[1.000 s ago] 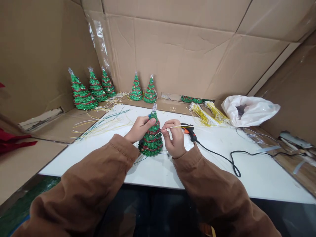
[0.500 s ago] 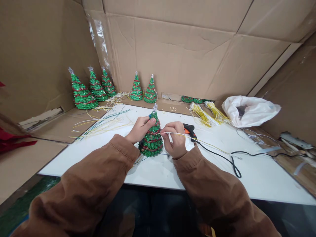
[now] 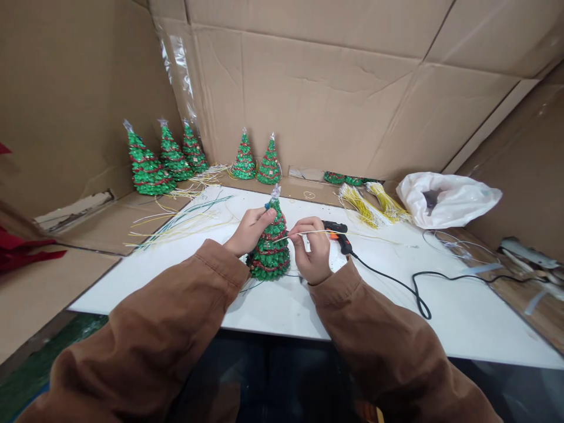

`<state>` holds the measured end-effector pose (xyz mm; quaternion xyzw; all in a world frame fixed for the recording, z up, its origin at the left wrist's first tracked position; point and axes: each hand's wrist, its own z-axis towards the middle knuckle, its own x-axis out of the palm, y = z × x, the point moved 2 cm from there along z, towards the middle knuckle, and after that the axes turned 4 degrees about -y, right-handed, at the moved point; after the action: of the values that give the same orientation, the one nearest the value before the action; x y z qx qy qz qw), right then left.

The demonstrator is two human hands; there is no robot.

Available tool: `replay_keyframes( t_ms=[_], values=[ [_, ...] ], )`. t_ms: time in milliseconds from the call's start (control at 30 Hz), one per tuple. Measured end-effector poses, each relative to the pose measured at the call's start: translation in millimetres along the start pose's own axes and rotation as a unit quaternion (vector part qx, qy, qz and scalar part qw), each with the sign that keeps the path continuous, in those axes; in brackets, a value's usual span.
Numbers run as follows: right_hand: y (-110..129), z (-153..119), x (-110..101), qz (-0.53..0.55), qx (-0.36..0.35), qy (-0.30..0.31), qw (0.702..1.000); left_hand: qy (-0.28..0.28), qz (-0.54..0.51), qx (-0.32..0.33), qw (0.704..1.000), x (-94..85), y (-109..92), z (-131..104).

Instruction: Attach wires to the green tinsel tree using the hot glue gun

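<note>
A small green Christmas tree with red garland and a clear star on top stands on the white board in front of me. My left hand is closed around its upper left side, thumb across the front. My right hand pinches a thin white-and-yellow wire at the tree's right side. One end of the wire points at the garland on the front; the other stretches off to the right. Whether its tip is inside the branches I cannot tell. Just beyond my right hand lies a black-and-orange glue gun.
Finished-looking trees stand along the cardboard at the back left. Loose wires lie left, yellow wire bundles back right. A white plastic bag sits at the right. The black cord crosses the board.
The wire's long end has swung up and away, now passing in front of the glue gun. Its tip has shifted slightly left over the tree. Both hands stay almost in place.
</note>
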<state>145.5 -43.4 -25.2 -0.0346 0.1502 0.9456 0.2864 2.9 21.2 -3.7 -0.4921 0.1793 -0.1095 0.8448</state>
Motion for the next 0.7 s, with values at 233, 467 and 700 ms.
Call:
replay_keyframes(
  t_ms=[233, 467, 700],
  values=[
    [1, 1, -1, -0.016, -0.008, 0.004, 1.0, -0.006, -0.015, -0.01, 1.0, 0.6, -2, -1],
    [6, 5, -4, -0.051, -0.033, -0.002, 0.998, -0.019, -0.071, -0.039, 0.997, 3.4, -8, -2],
    [13, 9, -9, -0.094, -0.104, 0.001, 0.99, -0.042, -0.052, -0.048, 0.997, 6.5, -11, -5]
  ],
)
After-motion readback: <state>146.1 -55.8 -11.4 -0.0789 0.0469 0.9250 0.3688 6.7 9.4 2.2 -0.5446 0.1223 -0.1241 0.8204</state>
